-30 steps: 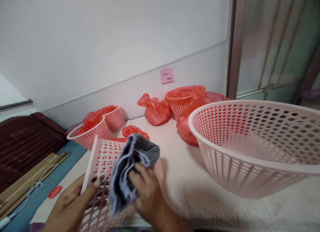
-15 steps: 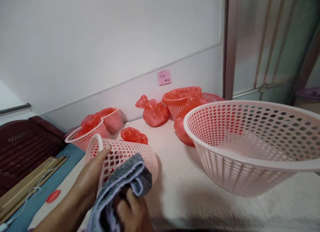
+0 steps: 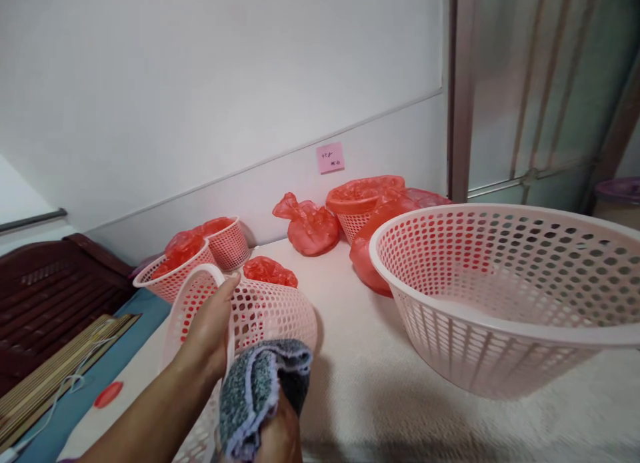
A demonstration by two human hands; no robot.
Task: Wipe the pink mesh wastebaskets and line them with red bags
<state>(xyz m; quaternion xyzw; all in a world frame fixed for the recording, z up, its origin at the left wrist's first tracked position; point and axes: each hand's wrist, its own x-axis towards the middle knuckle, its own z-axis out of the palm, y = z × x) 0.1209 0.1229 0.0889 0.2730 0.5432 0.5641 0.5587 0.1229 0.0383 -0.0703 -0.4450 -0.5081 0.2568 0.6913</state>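
My left hand (image 3: 213, 330) grips the rim of a pink perforated plastic basket (image 3: 280, 310), which lies tipped on its side with its mouth toward me. The thumb rests on the outside of the wall and the other fingers are hidden inside. In my right hand (image 3: 281, 431) is a bunched grey cloth (image 3: 250, 386) with a pale lilac edge, held against or close to the basket's lower side. Most fingers of that hand are behind the cloth. A crumpled red plastic bag (image 3: 270, 271) lies just behind the basket.
A large pink oval basket (image 3: 465, 343) stands at the right on the white cover (image 3: 345, 383). Behind are a knotted red bag (image 3: 313, 233) and a basket lined with red plastic (image 3: 355, 216). Two more baskets (image 3: 230, 246) stand back left. A pink note (image 3: 330, 158) is on the wall.
The basket has turned slightly in my left hand, its rim now swung nearer me. My right hand has moved the cloth down and a little right along the basket's side.
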